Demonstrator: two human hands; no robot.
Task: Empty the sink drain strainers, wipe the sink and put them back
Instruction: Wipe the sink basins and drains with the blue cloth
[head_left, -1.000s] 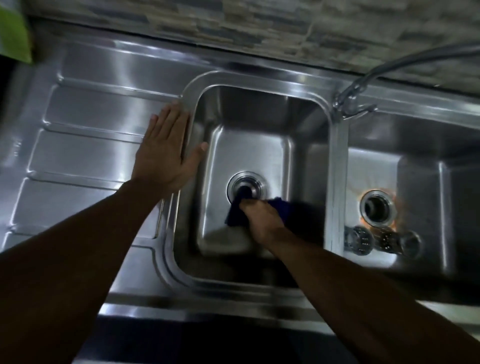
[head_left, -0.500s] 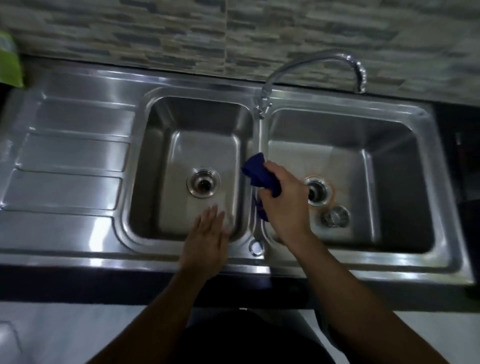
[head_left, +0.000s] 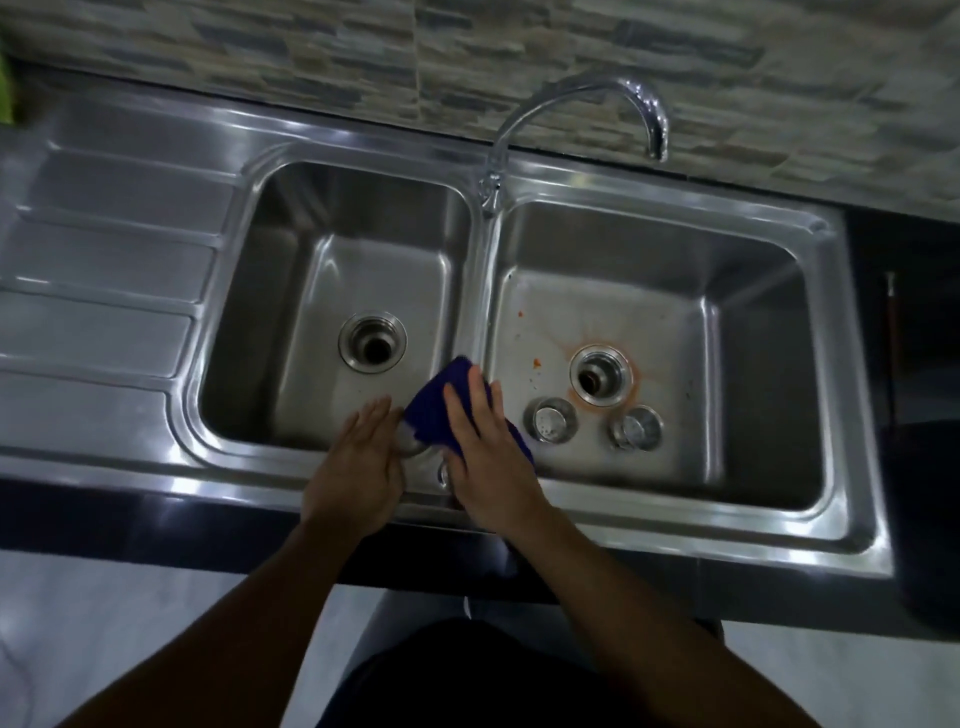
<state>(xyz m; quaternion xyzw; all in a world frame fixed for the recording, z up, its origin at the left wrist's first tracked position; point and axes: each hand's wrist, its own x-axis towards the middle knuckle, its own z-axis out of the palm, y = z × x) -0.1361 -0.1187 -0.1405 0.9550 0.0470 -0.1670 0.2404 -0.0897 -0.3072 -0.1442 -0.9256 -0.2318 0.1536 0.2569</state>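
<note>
A steel double sink fills the view. The left basin's drain and the right basin's drain both stand without strainers. Two metal strainers lie on the right basin's floor, just in front of its drain, which has an orange stain around it. My right hand presses a dark blue cloth onto the front end of the divider between the basins. My left hand lies flat, fingers apart, on the front rim of the left basin, beside the cloth.
A curved chrome tap rises behind the divider, its spout over the right basin. A ribbed draining board lies to the left. Orange crumbs dot the right basin floor. A stone-tile wall runs behind; a dark counter edge runs in front.
My right hand has lifted the cloth out of the left basin's drain area and brought it to the front of the divider. My left hand moved from the draining board to the front rim.
</note>
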